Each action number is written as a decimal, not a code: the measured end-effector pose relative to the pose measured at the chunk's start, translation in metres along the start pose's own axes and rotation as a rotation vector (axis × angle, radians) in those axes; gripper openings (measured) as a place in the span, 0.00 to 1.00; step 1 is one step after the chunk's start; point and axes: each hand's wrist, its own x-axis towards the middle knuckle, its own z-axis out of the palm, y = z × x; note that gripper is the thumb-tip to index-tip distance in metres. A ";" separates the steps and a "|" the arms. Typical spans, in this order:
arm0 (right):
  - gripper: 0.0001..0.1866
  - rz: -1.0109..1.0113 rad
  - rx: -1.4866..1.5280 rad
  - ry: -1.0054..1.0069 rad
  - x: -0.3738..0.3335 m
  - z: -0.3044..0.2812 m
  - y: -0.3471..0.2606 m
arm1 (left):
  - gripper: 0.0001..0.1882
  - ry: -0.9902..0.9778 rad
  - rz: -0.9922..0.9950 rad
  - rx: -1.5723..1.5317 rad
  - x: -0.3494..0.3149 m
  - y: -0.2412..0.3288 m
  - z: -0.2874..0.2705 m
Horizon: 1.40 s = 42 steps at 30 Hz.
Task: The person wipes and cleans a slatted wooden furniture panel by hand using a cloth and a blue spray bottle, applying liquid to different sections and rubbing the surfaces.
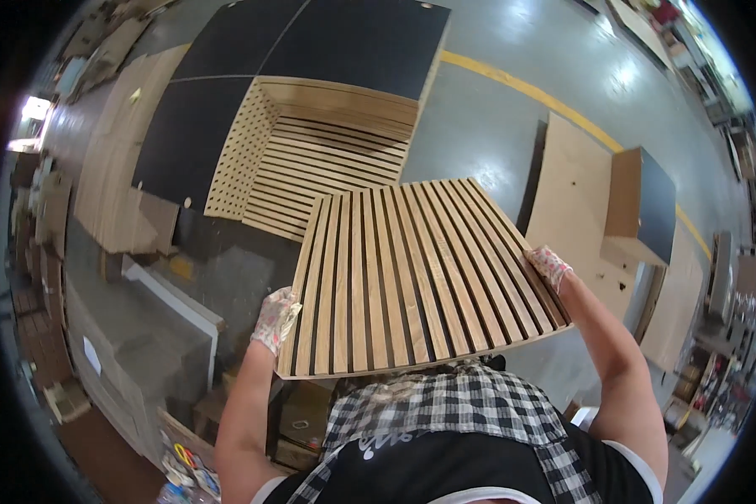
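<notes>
A slatted wooden panel (428, 269), pale strips with dark grooves between them, is held up in front of my body. My left hand (277, 320), in a patterned glove, grips its left edge. At the right edge, my right hand (549, 266) in a matching glove is closed on the panel. The fingertips of both hands are partly hidden by it. Beyond the panel's far edge lies a stack of similar slatted panels (328, 168), partly covered by the one I hold. A perforated wooden panel (248, 143) with rows of dark holes is beside the stack.
Black boards (353, 42) lie at the far side. A tall stack of brown boards (113, 151) stands at left, with a grey box-like bench (143, 336) nearer. On the right, a black-and-brown box (643, 210) rests on flat boards (571, 176). Scissors (185, 455) sit low at left.
</notes>
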 end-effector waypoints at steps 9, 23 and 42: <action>0.16 -0.146 -0.462 -0.141 0.068 0.023 -0.097 | 0.15 0.100 0.124 -0.354 -0.015 -0.087 -0.050; 0.13 -0.866 -1.484 -0.392 0.114 0.009 -0.197 | 0.17 0.048 0.024 -0.679 -0.033 -0.091 -0.043; 0.13 -0.952 -1.331 -0.601 0.169 0.023 -0.344 | 0.09 0.321 0.297 -0.797 0.046 -0.070 -0.074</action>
